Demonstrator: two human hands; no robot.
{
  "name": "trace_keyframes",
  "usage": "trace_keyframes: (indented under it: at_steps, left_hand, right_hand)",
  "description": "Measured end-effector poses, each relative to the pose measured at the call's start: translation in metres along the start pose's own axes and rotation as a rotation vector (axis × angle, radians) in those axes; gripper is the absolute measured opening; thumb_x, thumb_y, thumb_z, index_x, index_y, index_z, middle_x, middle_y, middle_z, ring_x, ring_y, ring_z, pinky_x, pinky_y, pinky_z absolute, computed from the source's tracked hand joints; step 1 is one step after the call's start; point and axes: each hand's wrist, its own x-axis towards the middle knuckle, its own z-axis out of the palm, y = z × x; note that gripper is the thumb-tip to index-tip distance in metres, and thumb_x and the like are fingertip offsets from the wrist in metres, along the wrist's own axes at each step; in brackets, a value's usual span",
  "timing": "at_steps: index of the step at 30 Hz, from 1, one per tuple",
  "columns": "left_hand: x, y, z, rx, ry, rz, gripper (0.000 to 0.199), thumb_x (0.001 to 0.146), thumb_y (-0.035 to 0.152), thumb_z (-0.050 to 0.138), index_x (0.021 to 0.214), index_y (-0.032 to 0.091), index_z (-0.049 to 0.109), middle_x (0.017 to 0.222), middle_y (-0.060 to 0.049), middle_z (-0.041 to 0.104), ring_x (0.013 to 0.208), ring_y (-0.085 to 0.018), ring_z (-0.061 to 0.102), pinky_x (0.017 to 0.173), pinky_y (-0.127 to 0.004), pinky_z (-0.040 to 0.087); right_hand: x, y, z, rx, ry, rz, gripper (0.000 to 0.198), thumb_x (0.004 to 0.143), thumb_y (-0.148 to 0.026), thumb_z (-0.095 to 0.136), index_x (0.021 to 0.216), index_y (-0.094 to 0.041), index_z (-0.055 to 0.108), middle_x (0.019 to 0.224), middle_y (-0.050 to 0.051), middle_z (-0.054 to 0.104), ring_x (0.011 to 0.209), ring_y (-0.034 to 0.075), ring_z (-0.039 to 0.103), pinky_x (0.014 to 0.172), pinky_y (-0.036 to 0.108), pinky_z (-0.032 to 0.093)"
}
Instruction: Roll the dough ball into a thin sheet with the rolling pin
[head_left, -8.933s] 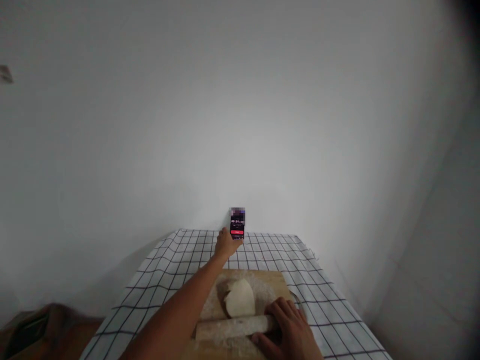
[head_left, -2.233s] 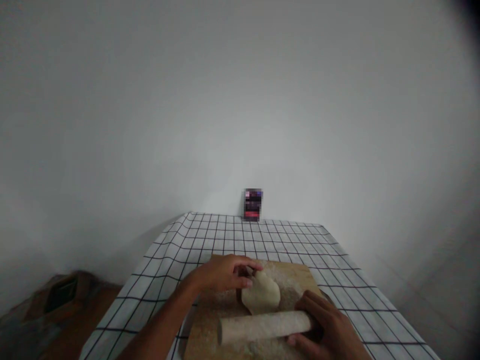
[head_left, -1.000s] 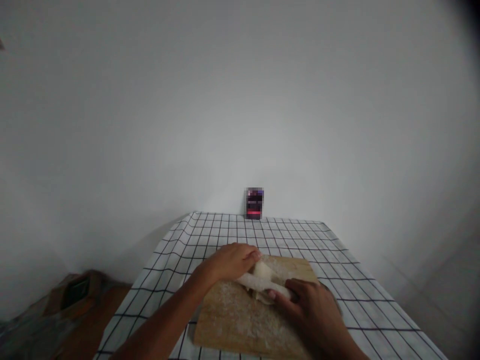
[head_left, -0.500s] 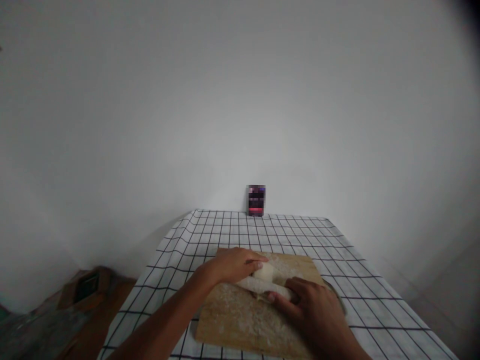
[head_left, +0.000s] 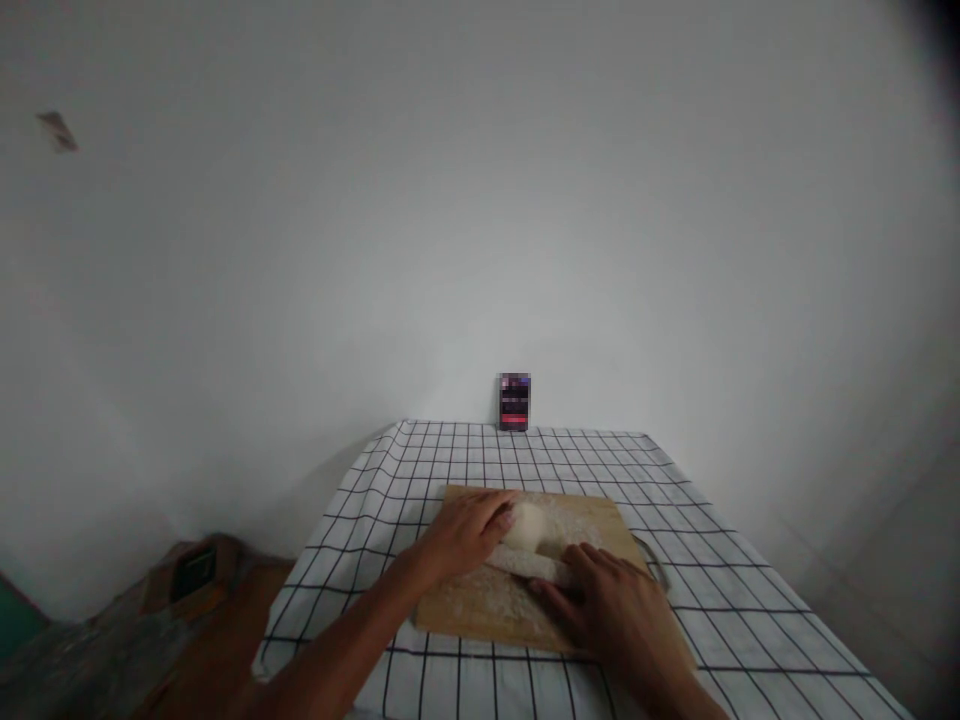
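A pale rolling pin (head_left: 529, 566) dusted with flour lies at a slant across a wooden board (head_left: 487, 615). My left hand (head_left: 469, 527) is closed around its far left end, the fingertips beside a white piece of dough (head_left: 531, 527). Around the near right end my right hand (head_left: 606, 592) is wrapped, its thumb along the near side. The dough rests on the board just beyond the pin, and its left edge is partly hidden by my left fingers. Loose flour is scattered over the board.
A white tablecloth (head_left: 720, 600) with black grid lines covers the table. Against the wall at the back stands a dark phone-like object (head_left: 514, 402) with a blurred face. A round metal rim (head_left: 652, 562) shows by the board's right edge. A brown box (head_left: 196, 572) is low at left.
My view has shifted, so the board appears farther up and smaller. More of the dough shows beyond the pin. Both hands keep their hold on the rolling pin.
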Motion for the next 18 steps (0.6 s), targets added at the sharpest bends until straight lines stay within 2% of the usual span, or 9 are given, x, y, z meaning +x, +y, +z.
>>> trace_keyframes:
  at_steps: [3,6,9,11,14,18]
  left_hand:
    - [0.001,0.007,-0.010,0.041,-0.015,-0.076,0.048,0.110,0.044,0.036,0.149,0.024,0.055,0.145,-0.007,0.067,0.133,-0.025,0.061,0.114,-0.042,0.045]
    - [0.007,0.010,-0.020,0.083,-0.040,-0.146,0.051,0.109,0.044,0.032,0.150,0.022,0.055,0.146,-0.009,0.065,0.134,-0.027,0.060,0.114,-0.043,0.044]
    - [0.017,0.008,-0.023,0.091,-0.058,-0.186,0.051,0.108,0.045,0.032,0.147,0.022,0.058,0.145,-0.009,0.066,0.134,-0.027,0.060,0.112,-0.043,0.045]
    - [0.022,0.004,-0.021,0.093,-0.049,-0.214,0.050,0.107,0.048,0.035,0.142,0.022,0.061,0.141,-0.009,0.069,0.132,-0.027,0.062,0.110,-0.041,0.047]
    - [0.023,-0.003,-0.014,0.088,-0.022,-0.225,0.048,0.107,0.046,0.036,0.138,0.022,0.063,0.137,-0.009,0.071,0.130,-0.026,0.063,0.110,-0.039,0.047]
    - [0.014,-0.009,-0.004,0.102,0.031,-0.142,0.044,0.109,0.039,0.034,0.136,0.020,0.062,0.140,-0.009,0.069,0.132,-0.022,0.061,0.115,-0.036,0.044]
  right_hand:
    - [0.013,-0.001,-0.016,0.006,-0.104,0.075,0.045,0.094,-0.068,0.060,0.080,-0.025,0.067,0.083,0.004,0.077,0.077,0.025,0.074,0.062,0.032,0.038]
    - [0.034,0.004,-0.029,-0.002,-0.141,0.093,0.053,0.097,-0.070,0.054,0.074,-0.024,0.067,0.078,0.005,0.077,0.071,0.023,0.072,0.058,0.031,0.030]
    - [0.054,0.011,-0.031,0.034,-0.168,0.120,0.067,0.103,-0.070,0.037,0.064,-0.023,0.064,0.071,0.005,0.074,0.068,0.021,0.069,0.058,0.030,0.028]
    - [0.064,0.015,-0.028,0.069,-0.198,0.138,0.069,0.106,-0.067,0.031,0.063,-0.023,0.063,0.069,0.005,0.073,0.067,0.019,0.067,0.058,0.029,0.029]
    - [0.070,0.020,-0.021,0.078,-0.224,0.124,0.062,0.107,-0.062,0.033,0.073,-0.024,0.068,0.077,0.004,0.075,0.073,0.020,0.069,0.061,0.029,0.034]
    - [0.066,0.024,-0.015,0.085,-0.183,0.066,0.046,0.109,-0.053,0.035,0.105,-0.025,0.072,0.114,0.007,0.075,0.103,0.025,0.071,0.075,0.032,0.045]
